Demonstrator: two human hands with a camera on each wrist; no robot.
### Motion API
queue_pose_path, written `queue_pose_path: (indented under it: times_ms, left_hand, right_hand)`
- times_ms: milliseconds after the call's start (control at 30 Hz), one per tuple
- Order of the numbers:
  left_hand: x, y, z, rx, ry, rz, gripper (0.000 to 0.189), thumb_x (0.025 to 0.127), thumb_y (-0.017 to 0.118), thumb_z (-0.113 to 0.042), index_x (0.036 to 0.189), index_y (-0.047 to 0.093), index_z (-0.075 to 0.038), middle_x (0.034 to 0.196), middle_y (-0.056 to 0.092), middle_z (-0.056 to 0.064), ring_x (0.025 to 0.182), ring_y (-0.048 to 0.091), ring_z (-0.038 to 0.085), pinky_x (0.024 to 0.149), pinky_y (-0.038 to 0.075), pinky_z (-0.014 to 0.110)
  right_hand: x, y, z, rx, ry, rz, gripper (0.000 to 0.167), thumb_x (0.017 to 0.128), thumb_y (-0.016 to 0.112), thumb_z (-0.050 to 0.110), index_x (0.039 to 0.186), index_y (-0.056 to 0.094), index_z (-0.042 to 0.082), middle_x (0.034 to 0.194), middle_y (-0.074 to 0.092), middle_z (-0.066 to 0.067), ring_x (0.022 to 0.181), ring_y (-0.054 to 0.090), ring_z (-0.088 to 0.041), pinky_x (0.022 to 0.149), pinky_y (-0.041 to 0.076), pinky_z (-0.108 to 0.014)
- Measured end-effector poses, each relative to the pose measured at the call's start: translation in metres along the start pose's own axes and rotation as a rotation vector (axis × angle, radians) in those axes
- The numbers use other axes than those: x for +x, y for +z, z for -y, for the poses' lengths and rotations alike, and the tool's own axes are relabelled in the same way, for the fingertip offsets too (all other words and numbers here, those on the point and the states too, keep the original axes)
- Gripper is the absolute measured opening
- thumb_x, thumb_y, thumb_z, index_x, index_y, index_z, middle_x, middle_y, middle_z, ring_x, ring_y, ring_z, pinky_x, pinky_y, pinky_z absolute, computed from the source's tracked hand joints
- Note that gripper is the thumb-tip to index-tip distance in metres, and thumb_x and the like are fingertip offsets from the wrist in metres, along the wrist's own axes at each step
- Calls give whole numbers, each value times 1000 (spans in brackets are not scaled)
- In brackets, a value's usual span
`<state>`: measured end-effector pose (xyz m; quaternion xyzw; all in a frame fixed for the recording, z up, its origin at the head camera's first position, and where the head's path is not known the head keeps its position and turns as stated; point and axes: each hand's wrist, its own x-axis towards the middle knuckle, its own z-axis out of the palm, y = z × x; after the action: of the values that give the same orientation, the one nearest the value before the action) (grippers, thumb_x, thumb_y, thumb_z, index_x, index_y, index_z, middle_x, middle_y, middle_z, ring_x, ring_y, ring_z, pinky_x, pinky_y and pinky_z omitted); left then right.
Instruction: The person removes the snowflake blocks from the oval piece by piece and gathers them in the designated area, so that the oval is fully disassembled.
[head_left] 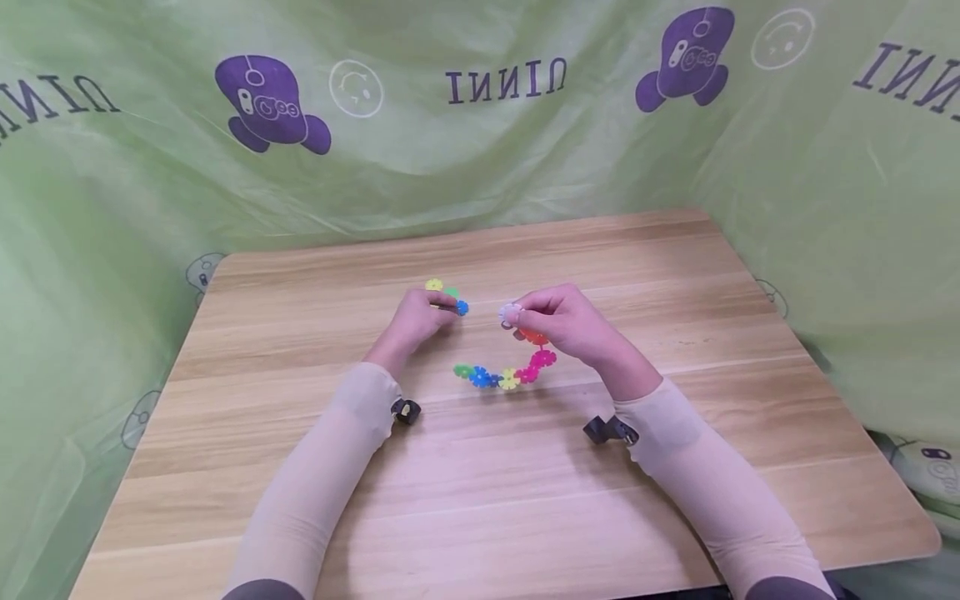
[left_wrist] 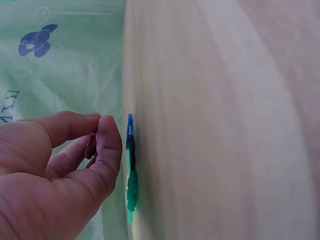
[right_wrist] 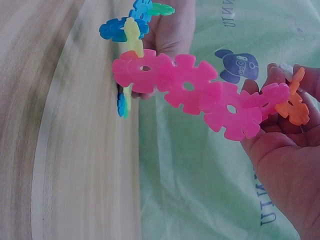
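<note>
Right hand (head_left: 573, 325) pinches end of flower chain (head_left: 543, 358) above table (head_left: 480, 483). Left hand (head_left: 418, 318) curled beside other flowers (head_left: 434, 285); can't tell if gripping. Chain looks light, stiff, joints likely weak: hold near joint.

Behind and beside the wood-grained tabletop (head_left: 480, 517) hangs a creased green curtain (head_left: 480, 167) printed with purple cartoon figures (head_left: 266, 104), pale smiley outlines (head_left: 356, 88) and mirrored lettering (head_left: 506, 82).

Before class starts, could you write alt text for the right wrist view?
The right hand holds one end of a chain of flower-shaped pieces, running orange, pink, yellow, blue, green. Behind it are the left hand, a wood-grain table and a green curtain.
</note>
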<state>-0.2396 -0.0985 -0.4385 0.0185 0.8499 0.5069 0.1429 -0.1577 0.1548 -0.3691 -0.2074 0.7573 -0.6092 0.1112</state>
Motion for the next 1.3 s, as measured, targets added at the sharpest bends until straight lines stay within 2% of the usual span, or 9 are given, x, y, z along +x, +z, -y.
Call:
queue_pose_path:
  times_ms: [167,333,500,767,933,1133,1300]
  left_hand:
    - [1,-1,5,-25,-38,23,32,86,70,-5,117,68,1,106,69,13,87,69,23,79,56,32]
    - [0,-1,2,-66,-63,-1,29,93,64,-12,117,66,3,101,69,15,86,69,25,78,57,32]
    - [-1,-2,-1,-141,-88,-18,33,97,57,-13,123,61,6,105,67,16,92,68,28,77,58,31]
    - [-5,-7,-1,-134,-103,-19,36,98,57,-19,126,59,2,109,65,14,90,68,24,79,57,32]
    - [-15,-11,-6,-120,-14,3,33,96,57,-18,120,62,5,106,67,19,92,67,30,83,56,37]
    - [-33,-12,-25,-130,125,50,30,97,58,-23,112,66,3,107,66,26,91,67,36,84,55,47]
    - [-54,-8,-46,-78,273,80,24,98,60,-24,106,69,-3,97,68,18,79,69,29,80,57,43]
  right_hand:
    - [0,0,-1,-10,7,-1,15,91,72,24,94,78,10,77,62,-21,69,54,-27,59,48,-31]
    - [0,0,-2,-6,9,-1,17,91,72,23,94,77,7,73,60,-17,68,52,-27,59,48,-31]
    - [0,1,-2,1,15,4,18,91,72,22,96,76,5,73,60,-16,68,52,-26,59,48,-31]
    - [1,1,-3,14,11,12,16,91,73,22,94,77,7,72,58,-18,67,51,-26,59,48,-31]
    - [0,4,-3,22,15,27,14,91,72,22,95,77,10,72,59,-15,67,52,-28,60,48,-32]
    - [1,6,-3,18,-6,35,13,92,72,21,96,77,9,73,59,-18,66,51,-28,59,48,-35]
    - [2,6,-1,14,-24,26,14,92,71,20,95,77,8,71,58,-15,68,52,-27,60,47,-34]
